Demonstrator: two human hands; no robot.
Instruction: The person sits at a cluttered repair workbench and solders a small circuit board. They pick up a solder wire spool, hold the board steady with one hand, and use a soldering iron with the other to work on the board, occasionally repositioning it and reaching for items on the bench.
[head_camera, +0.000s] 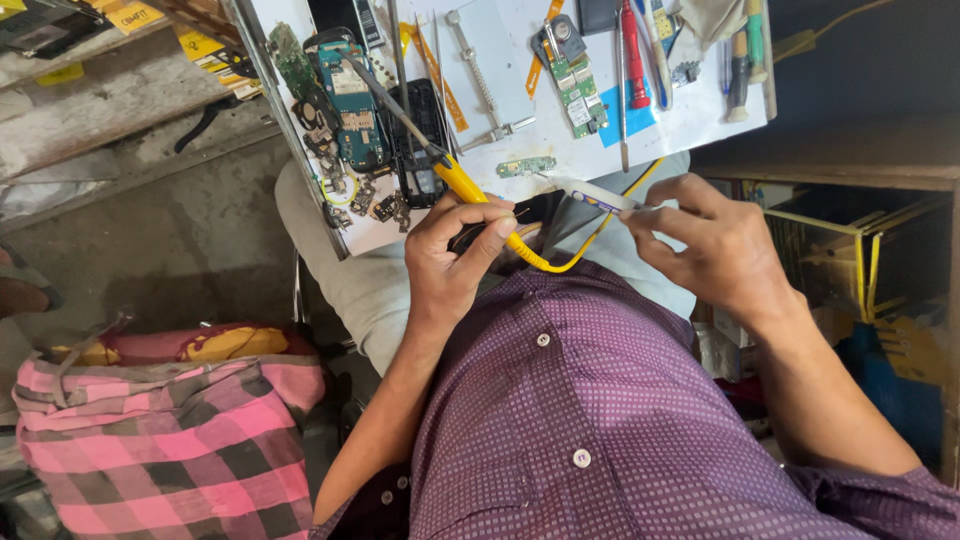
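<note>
My left hand (455, 255) grips a soldering iron (460, 180) by its yellow handle, and its metal shaft points up-left over the phone parts. The iron's yellow cord (560, 262) loops under my hands toward the right. Between the fingertips of my right hand (715, 245) is a white pen-like tool (592, 196), its tip pointing left near a small green circuit board (527, 166) at the front edge of the white work board (510, 60). Both hands hover above my lap, just below the board's edge.
On the work board lie an opened blue-green phone (352, 100), a black phone frame (422, 135), a green circuit board (575, 85), a red-handled screwdriver (632, 60), tweezers (622, 100) and several small parts. A pink checked cloth bag (170, 440) sits at the lower left.
</note>
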